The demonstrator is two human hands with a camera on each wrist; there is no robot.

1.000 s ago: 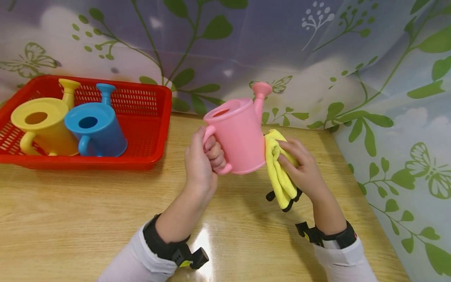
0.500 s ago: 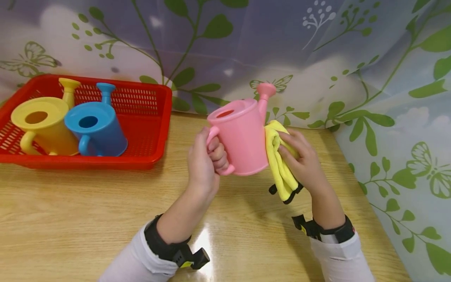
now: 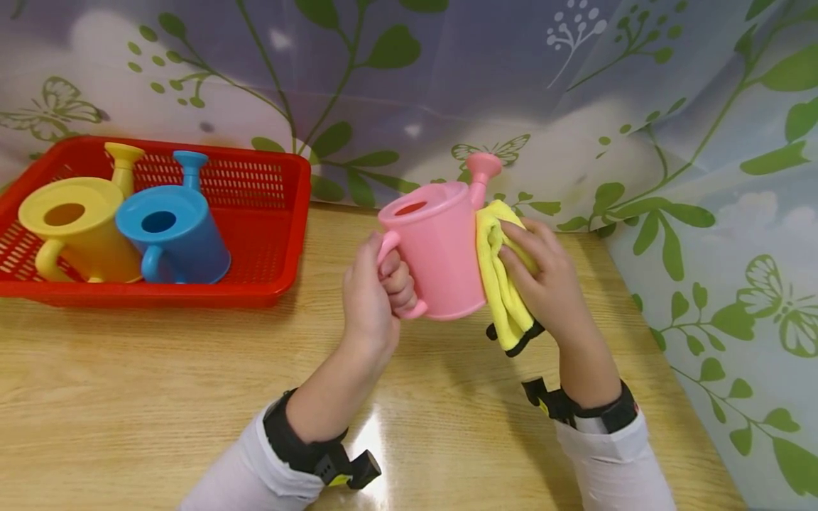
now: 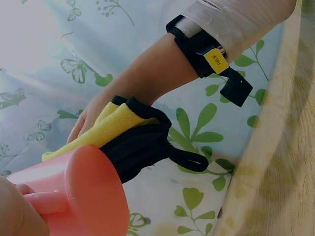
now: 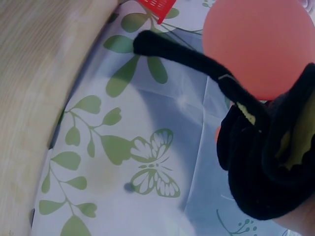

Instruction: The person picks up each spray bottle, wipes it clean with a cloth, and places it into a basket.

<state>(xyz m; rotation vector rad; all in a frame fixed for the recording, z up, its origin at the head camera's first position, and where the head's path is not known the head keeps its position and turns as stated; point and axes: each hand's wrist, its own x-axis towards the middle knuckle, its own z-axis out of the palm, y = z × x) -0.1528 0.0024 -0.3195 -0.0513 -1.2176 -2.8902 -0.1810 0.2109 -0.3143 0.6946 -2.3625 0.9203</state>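
A pink watering can (image 3: 441,248) is held above the table, slightly tilted, its spout up and to the right. My left hand (image 3: 371,301) grips its handle, fingers wrapped round it. My right hand (image 3: 546,280) holds a folded yellow cloth (image 3: 501,284) with black edging, thumb and fingers pinching its folds. The cloth lies against the can's right side, below the spout. From the left wrist, the cloth's black underside (image 4: 140,150) and hanging loop (image 4: 189,160) show beside the can's base (image 4: 101,191). The right wrist view has the black edge (image 5: 256,182) close by the pink base (image 5: 256,49).
On the left of the wooden table (image 3: 160,397) stands a red basket (image 3: 268,289). Inside it are a yellow watering can (image 3: 96,241) and a blue watering can (image 3: 192,245), side by side. A leaf-patterned curtain (image 3: 447,92) borders the table behind and on the right.
My right hand has slid the cloth upward along the can's side, toward the spout. The pink can and my left hand have shifted slightly right.
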